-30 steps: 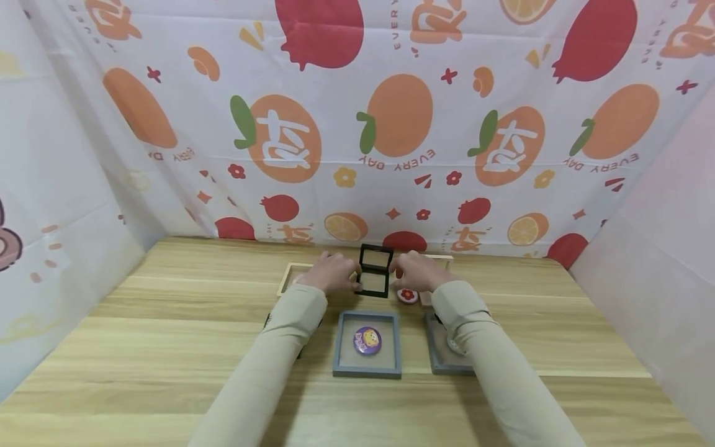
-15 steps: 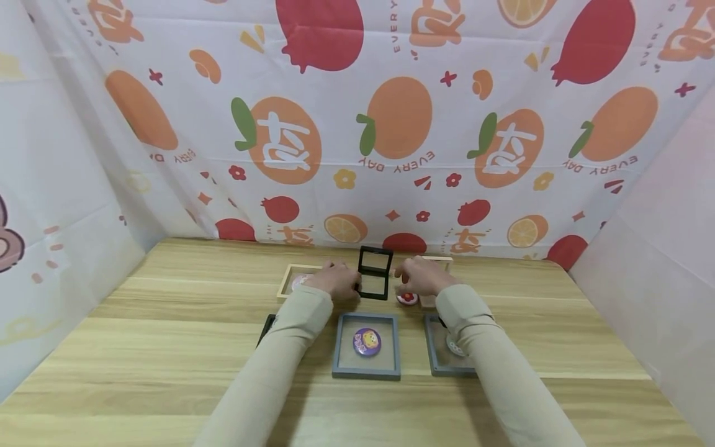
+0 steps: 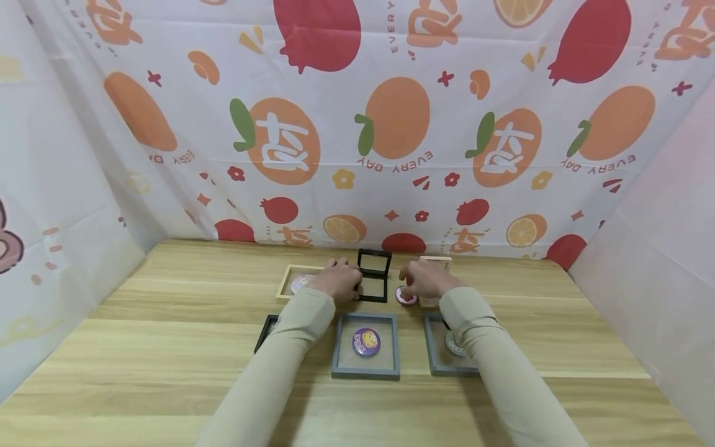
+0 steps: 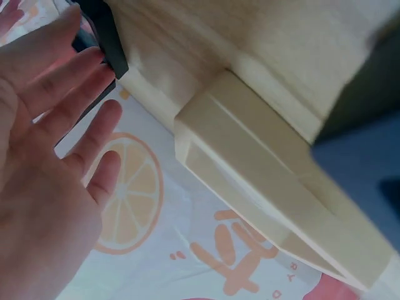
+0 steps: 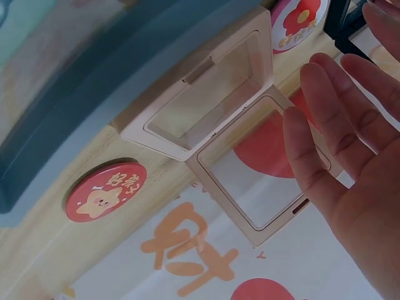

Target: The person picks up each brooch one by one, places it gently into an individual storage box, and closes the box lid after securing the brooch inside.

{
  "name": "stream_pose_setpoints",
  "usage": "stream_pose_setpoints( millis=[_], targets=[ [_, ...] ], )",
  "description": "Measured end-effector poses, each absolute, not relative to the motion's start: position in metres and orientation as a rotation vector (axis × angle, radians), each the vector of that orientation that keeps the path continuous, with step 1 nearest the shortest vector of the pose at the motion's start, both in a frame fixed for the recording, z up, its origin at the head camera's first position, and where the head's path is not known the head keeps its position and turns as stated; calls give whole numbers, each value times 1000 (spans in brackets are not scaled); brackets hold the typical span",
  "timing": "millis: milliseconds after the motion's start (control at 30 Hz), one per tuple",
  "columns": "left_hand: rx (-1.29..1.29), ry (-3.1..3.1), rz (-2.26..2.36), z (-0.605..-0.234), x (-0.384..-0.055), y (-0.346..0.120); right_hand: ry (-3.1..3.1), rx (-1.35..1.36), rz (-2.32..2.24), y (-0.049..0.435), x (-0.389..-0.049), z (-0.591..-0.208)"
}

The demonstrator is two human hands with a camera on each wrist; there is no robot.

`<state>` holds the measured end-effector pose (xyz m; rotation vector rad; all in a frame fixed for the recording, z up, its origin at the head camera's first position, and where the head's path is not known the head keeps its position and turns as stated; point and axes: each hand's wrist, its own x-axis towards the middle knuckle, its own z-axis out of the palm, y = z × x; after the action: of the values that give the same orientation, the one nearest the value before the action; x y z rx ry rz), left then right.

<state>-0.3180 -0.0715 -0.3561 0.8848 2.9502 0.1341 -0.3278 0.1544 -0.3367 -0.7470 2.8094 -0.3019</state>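
A small black hinged display case (image 3: 372, 287) stands with its lid raised at the back middle of the table. My left hand (image 3: 338, 280) is at its left edge; in the left wrist view the fingers (image 4: 94, 56) touch or nearly touch the black edge, relaxed and fairly straight. My right hand (image 3: 426, 278) hovers over a round badge (image 3: 406, 295) with a red flower on white. In the right wrist view its fingers (image 5: 331, 106) are extended, apart from the flower badge (image 5: 300, 22). Beside that hand stands an opened pale pink case (image 5: 203, 94).
A grey-blue frame (image 3: 366, 374) with a purple badge (image 3: 366, 342) lies in front. Another grey-blue frame (image 3: 455, 371) holding a badge is partly under my right sleeve. To the left are a cream frame (image 3: 283, 282) and a dark frame (image 3: 265, 332). A red star badge (image 5: 106, 192) lies behind.
My right hand has moved from beside the black case slightly right, with its fingers now over the flower badge. My left hand stays by the case's left edge.
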Motion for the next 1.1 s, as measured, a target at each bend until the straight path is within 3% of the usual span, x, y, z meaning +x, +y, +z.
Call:
stream_pose_setpoints(
  millis=[1100],
  targets=[
    [758,3044,141,-357,-315,-65,2813,-706,-199,154,-329,-350]
  ],
)
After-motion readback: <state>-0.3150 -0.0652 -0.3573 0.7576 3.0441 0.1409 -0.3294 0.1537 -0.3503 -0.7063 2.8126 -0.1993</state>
